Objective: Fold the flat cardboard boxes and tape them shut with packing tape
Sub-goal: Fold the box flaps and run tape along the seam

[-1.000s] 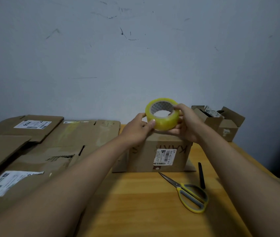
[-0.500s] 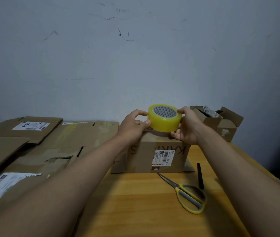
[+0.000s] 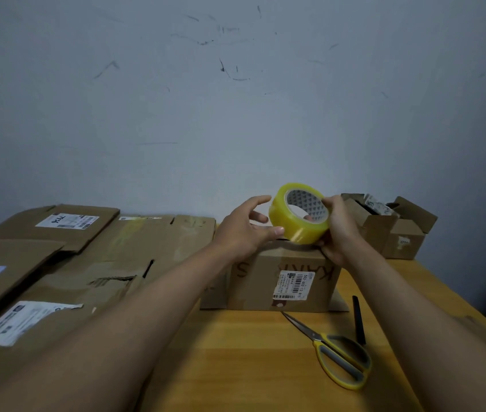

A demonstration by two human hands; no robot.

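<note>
A roll of yellowish packing tape (image 3: 295, 224) is held tilted just above a folded cardboard box (image 3: 283, 281) that stands on the wooden table. My right hand (image 3: 338, 230) grips the roll from the right, with fingers curled round its rim. My left hand (image 3: 246, 230) is at the roll's left side: its thumb touches the roll's lower edge and its fingers are spread and straight, apart from the roll. A white shipping label is on the box's front face.
Several flat cardboard boxes (image 3: 66, 263) with white labels cover the table's left half. Yellow-handled scissors (image 3: 337, 352) and a black pen (image 3: 358, 319) lie to the front right of the box. A small open box (image 3: 396, 230) stands at the back right by the wall.
The roll has been turned from lying flatter to tilted, its hole facing up and to the right. My left fingers have come off the roll and spread; only the thumb stays on it.
</note>
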